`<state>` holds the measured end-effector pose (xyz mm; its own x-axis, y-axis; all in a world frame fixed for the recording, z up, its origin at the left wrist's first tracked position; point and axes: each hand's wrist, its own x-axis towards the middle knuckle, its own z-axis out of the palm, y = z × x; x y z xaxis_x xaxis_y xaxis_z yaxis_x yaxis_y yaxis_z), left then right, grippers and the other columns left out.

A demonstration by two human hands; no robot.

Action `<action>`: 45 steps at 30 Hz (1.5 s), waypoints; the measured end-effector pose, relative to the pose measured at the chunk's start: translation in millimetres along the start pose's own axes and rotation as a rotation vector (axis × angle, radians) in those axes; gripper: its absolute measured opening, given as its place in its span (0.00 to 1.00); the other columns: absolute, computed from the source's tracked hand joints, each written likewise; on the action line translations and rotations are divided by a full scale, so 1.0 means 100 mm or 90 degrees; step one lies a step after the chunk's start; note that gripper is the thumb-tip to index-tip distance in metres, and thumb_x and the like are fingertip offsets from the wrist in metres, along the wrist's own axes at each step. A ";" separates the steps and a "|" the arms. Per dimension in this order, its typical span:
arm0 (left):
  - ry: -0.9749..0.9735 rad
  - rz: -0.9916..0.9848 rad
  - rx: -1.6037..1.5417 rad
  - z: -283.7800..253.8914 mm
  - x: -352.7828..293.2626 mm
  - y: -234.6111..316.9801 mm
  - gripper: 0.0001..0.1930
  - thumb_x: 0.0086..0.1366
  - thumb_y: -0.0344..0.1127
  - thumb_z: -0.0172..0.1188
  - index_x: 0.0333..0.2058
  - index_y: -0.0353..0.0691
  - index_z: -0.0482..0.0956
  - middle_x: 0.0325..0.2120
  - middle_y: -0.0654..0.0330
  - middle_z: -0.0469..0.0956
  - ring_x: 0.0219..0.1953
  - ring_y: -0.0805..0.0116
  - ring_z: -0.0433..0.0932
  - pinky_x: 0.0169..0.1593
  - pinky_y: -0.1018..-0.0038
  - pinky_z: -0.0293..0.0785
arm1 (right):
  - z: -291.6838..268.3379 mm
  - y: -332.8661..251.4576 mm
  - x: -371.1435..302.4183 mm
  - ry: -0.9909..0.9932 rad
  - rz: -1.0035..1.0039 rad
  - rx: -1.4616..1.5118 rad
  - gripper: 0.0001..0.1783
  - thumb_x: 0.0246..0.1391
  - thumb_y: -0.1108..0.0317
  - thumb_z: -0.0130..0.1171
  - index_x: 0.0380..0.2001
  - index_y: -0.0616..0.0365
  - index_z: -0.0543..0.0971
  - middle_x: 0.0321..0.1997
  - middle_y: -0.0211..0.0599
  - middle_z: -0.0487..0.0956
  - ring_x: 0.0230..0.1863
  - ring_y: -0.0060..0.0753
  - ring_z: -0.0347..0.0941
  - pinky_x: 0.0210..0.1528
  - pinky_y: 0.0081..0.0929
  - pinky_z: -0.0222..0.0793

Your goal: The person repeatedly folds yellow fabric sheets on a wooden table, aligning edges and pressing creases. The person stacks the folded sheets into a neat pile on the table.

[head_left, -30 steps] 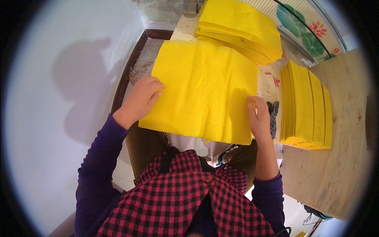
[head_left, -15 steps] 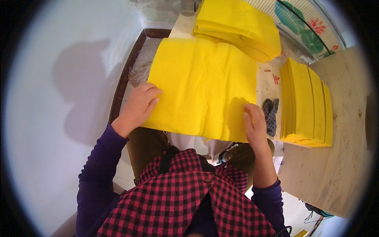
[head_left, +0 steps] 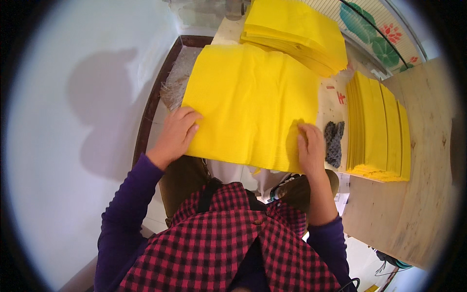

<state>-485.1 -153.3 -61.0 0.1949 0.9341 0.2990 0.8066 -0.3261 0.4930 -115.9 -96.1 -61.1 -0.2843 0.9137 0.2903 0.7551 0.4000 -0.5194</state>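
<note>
The left hand (head_left: 176, 132) and right hand (head_left: 312, 148) reach forward to opposite sides of the yellow sheet (head_left: 248, 104), fingers bent; whether either grips it cannot be told. The sheet lies over the table (head_left: 332, 108), near edge above the thighs (head_left: 181, 181), far edge toward a stack (head_left: 296, 31), seemingly slightly longer side to side, its creases running away from the person.

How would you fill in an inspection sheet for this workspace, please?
Surface: pale table, red marks on it.
Work items: creased yellow sheet in front; far yellow stack beyond it, right yellow stack to its right.
Clutter: grey mesh cloth right of the sheet.
Hands: left hand at the sheet's left edge, right hand at its right edge; grip unclear.
Cables: dark cords, lower right, partly seen.
Surroundings: white wall at left, wooden panel at right.
</note>
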 end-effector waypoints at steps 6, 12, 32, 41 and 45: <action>0.002 -0.001 0.015 -0.11 0.11 -0.09 0.12 0.63 0.29 0.53 0.45 0.38 0.75 0.46 0.51 0.72 0.52 0.51 0.69 0.57 0.62 0.62 | -0.02 0.11 0.27 0.022 0.052 0.019 0.13 0.57 0.73 0.53 0.46 0.64 0.75 0.53 0.52 0.72 0.57 0.54 0.65 0.60 0.41 0.61; 0.066 0.003 -0.008 -0.05 -0.13 0.02 0.11 0.62 0.31 0.55 0.43 0.37 0.76 0.43 0.51 0.73 0.49 0.50 0.70 0.53 0.58 0.65 | 0.01 -0.03 -0.13 -0.013 -0.007 -0.031 0.16 0.56 0.72 0.53 0.48 0.65 0.74 0.55 0.55 0.71 0.58 0.55 0.65 0.62 0.41 0.60; 0.045 -0.017 0.002 -0.18 -0.14 0.09 0.19 0.61 0.30 0.57 0.51 0.37 0.74 0.53 0.50 0.71 0.58 0.52 0.67 0.63 0.61 0.59 | -0.15 -0.11 -0.06 0.029 -0.017 -0.012 0.21 0.50 0.74 0.61 0.49 0.63 0.74 0.54 0.50 0.73 0.57 0.52 0.67 0.61 0.39 0.62; -0.041 -0.013 0.053 -0.08 -0.22 -0.03 0.22 0.60 0.30 0.59 0.54 0.39 0.73 0.59 0.51 0.68 0.64 0.53 0.62 0.67 0.56 0.52 | -0.04 -0.21 -0.14 -0.012 -0.062 0.013 0.26 0.42 0.74 0.67 0.48 0.64 0.76 0.56 0.47 0.74 0.58 0.51 0.67 0.62 0.40 0.63; -0.046 -0.039 0.064 -0.08 -0.23 -0.02 0.20 0.60 0.30 0.59 0.52 0.40 0.74 0.58 0.54 0.69 0.64 0.56 0.63 0.68 0.53 0.50 | -0.03 -0.20 -0.14 -0.006 -0.070 0.000 0.25 0.42 0.74 0.68 0.47 0.62 0.77 0.55 0.46 0.74 0.57 0.51 0.69 0.61 0.40 0.64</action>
<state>-495.3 -175.8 -62.6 0.1807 0.9610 0.2092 0.8691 -0.2556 0.4234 -125.1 -117.3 -52.8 -0.3717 0.8646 0.3380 0.7189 0.4984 -0.4845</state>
